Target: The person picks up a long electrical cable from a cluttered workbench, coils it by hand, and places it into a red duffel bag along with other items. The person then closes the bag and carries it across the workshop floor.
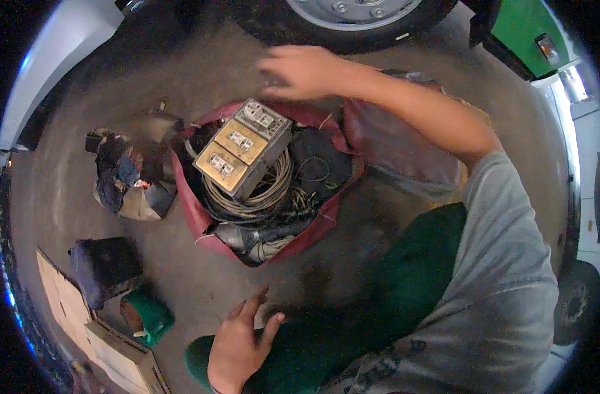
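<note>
A red bag point(193, 213) with its top spread wide stands on the floor in front of me. On top of its contents lies a grey extension socket box point(271, 159), tilted, with several outlets and two yellowish plates. Beneath the box sits a coil of cable point(257, 205); dark fabric point(323, 161) fills the bag's right side. Just beyond the bag's far edge, my right hand point(303, 72) hovers, slightly blurred, its thumb and fingers apart and nothing visible in them. My left hand point(241, 348) is near my green-trousered knee, fingers spread, holding nothing.
A dark reddish sheet or flap point(405, 144) lies right of the bag under my right arm. Crumpled cloth point(132, 171) is at left, with a dark bundle point(109, 269), a green pouch point(149, 318) and cardboard point(119, 351) nearer. A vehicle wheel point(352, 26) stands beyond.
</note>
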A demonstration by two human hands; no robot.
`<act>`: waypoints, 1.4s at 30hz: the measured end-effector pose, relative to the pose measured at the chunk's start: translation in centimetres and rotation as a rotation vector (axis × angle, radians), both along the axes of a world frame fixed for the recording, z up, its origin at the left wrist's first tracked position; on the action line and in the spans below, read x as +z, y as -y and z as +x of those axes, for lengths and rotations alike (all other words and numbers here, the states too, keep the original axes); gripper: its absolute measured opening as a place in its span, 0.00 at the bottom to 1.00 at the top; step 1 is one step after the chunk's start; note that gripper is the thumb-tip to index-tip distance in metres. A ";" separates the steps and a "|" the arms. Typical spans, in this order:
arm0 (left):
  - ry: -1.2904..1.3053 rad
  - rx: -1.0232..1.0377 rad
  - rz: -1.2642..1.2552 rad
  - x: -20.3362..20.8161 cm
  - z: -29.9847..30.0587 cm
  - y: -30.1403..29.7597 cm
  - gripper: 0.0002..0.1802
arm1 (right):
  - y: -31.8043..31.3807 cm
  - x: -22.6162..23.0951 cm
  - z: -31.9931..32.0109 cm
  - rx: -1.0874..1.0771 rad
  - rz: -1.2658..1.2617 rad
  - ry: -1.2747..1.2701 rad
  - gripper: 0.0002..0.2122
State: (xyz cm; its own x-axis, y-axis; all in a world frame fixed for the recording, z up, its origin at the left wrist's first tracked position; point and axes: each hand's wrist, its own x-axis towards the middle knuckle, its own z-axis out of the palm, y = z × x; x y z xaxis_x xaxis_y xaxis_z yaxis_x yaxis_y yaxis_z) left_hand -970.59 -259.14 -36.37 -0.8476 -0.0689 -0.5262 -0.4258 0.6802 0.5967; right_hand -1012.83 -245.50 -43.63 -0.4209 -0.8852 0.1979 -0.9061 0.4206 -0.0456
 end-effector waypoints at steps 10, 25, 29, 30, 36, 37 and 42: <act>-0.064 -0.026 0.025 0.0 0.8 0.7 0.29 | -29.9 -13.6 12.5 -0.772 0.632 0.405 0.50; -0.169 -0.009 -0.029 0.9 0.1 1.0 0.27 | -16.4 11.7 2.3 -0.575 -0.273 0.105 0.31; -0.132 -0.007 -0.019 0.7 -0.7 1.2 0.24 | -7.2 15.1 5.1 -0.183 -0.155 0.052 0.24; -0.137 -0.012 -0.022 0.3 -0.7 1.1 0.24 | -3.7 17.1 7.8 -0.226 0.007 0.142 0.22; -0.118 -0.487 0.080 -3.6 -6.9 -0.1 0.18 | 5.2 11.3 6.9 -0.139 0.315 0.201 0.19; -0.039 -0.574 -0.051 -5.6 -8.5 0.3 0.17 | 5.0 10.1 5.1 -0.146 0.326 0.229 0.19; -0.084 -0.635 -0.287 -13.6 -15.8 -0.4 0.18 | -1.2 17.1 7.7 -0.479 0.239 0.145 0.18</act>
State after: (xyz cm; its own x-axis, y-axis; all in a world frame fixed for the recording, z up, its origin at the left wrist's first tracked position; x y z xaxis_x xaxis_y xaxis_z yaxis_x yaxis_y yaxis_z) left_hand -986.44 -258.76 -50.02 -0.8068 0.3262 -0.4926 0.1453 0.9177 0.3698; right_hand -1005.18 -244.27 -26.57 -0.7958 -0.6009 -0.0746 -0.6021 0.7984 -0.0082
